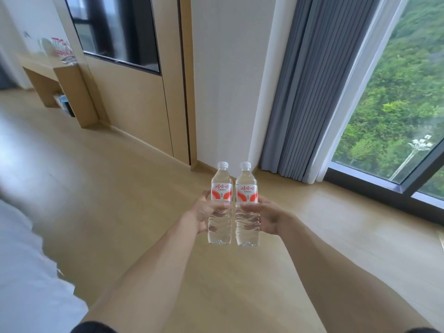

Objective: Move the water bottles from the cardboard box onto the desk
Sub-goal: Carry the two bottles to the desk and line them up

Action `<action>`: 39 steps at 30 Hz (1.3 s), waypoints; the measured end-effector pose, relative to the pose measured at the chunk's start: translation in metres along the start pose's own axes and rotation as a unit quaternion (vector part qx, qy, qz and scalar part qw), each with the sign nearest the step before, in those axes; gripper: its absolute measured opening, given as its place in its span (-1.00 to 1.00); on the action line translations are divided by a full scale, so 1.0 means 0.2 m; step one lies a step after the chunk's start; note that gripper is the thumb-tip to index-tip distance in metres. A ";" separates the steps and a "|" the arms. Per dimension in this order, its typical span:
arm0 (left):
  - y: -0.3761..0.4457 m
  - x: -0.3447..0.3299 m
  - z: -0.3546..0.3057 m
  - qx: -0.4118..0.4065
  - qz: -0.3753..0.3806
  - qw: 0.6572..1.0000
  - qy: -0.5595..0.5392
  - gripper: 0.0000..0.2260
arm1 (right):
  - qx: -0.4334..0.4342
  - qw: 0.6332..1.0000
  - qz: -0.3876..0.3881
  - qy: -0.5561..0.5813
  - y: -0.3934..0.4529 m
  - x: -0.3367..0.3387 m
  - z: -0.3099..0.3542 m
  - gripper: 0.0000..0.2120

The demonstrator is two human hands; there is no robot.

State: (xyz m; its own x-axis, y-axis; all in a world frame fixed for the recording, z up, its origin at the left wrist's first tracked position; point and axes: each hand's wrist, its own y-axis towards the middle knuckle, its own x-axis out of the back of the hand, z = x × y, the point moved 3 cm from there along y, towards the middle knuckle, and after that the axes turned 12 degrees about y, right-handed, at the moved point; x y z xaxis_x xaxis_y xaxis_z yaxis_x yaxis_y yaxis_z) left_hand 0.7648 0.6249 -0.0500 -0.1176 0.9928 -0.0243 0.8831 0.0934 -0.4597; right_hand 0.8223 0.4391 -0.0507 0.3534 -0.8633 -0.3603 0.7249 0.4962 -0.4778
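Left bottle (221, 203): upright, held out in front over the floor (125, 188), in the left hand (206, 213), whose grip wraps its middle.
Right bottle (247, 204): upright, just beside the left bottle on its right, level with it, in the right hand (265, 218).
Desk (60, 82): far left, against the wall, well apart from both bottles; blurred items stand on its tabletop.
Wall screen (115, 30): on the wall right of the desk, above it.
Curtain (310, 92): behind the bottles, to the right.
Window (394, 99): right of the curtain, reaching down to the floor.
Bed (26, 272): lower left, beside the left forearm.
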 end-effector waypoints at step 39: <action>1.32 1.98 -0.99 -0.052 -0.354 0.919 -0.168 -0.34 | -0.121 0.928 0.316 -0.159 2.71 -1.62 1.03 -0.40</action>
State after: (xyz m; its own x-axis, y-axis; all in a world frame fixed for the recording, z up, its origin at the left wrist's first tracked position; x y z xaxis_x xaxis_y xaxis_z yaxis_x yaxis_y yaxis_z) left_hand 1.0419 1.0568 -0.0065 -0.7967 0.6035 -0.0321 0.5683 0.7301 -0.3794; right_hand 1.2223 0.9691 -0.0268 0.8469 -0.3582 -0.3930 0.1741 0.8851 -0.4316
